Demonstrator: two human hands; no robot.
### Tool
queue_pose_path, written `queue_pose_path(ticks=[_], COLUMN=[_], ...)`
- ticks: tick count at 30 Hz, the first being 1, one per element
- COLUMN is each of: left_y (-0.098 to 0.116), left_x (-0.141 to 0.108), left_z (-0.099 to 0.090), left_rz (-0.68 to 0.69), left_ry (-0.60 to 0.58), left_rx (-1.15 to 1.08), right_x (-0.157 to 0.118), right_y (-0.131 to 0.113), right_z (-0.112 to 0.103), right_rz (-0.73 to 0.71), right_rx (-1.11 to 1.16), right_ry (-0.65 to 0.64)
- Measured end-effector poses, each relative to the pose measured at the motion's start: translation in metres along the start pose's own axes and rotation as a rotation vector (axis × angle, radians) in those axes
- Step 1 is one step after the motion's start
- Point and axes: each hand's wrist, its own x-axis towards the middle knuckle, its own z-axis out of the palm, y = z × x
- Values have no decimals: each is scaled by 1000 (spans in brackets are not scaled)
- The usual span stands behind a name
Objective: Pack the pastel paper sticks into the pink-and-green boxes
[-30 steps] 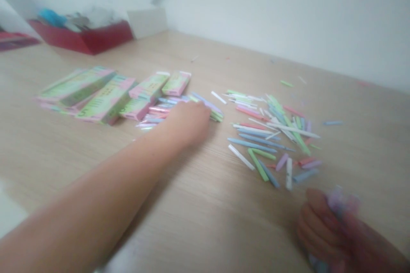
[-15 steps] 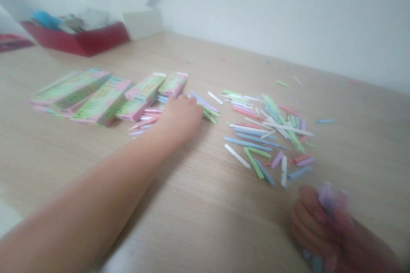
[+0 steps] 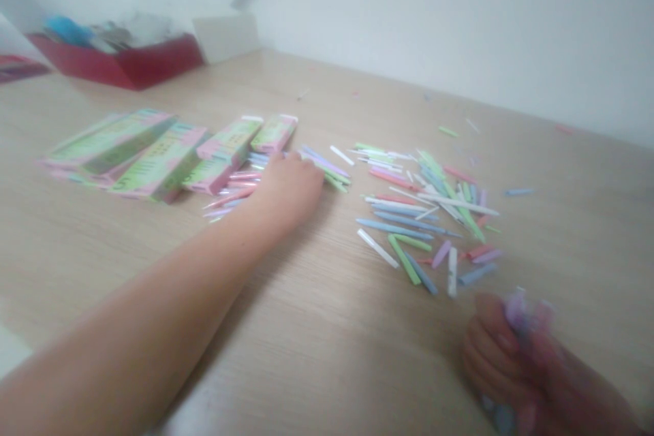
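My left hand (image 3: 293,187) rests palm down over a row of pastel pens (image 3: 238,189), just right of the green and pink boxes; its fingertips are turned away, so what they hold is hidden. At the lower right my right hand (image 3: 511,354) is wrapped round a bundle of pastel pens (image 3: 517,310), whose ends stick out above and below the fist. Between the hands lies a loose pile of pen parts (image 3: 444,201) in white, blue, green, red and purple, with short caps (image 3: 452,272) at its near side.
Several green and pink boxes (image 3: 158,160) lie at the left on the wooden table (image 3: 327,354). Behind them stands a red box (image 3: 133,65) with blue and white items, beside a white panel (image 3: 227,37). Small bits (image 3: 448,131) are scattered near the wall.
The view has shifted very slightly. Both hands stay nearly where they were, and the pens and boxes have not visibly moved.
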Motion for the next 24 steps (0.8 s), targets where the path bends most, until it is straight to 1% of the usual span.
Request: queue_pose_path(ticks=[7, 9, 12, 14, 18, 20, 24], left_y=[1, 5, 12, 19, 38, 50, 80], left_x=[4, 5, 6, 5, -9, -19, -39], left_z=[10, 8, 0, -7, -20, -26, -36], left_rz=[33, 47, 75, 96, 167, 245, 501], left_ry=[36, 67, 133, 219, 476, 598, 865], left_rx=[-48, -59, -72, -88, -156, -212, -384], right_x=[0, 1, 1, 1, 3, 3, 2], right_y=[1, 3, 4, 4, -1, -2, 2], right_z=[1, 0, -1, 0, 4, 3, -7], right_rz=[-5, -7, -13, -5, 34, 49, 80], right_rx=[-1, 13, 21, 7, -17, -27, -16], right_ry=[0, 2, 5, 22, 74, 119, 269])
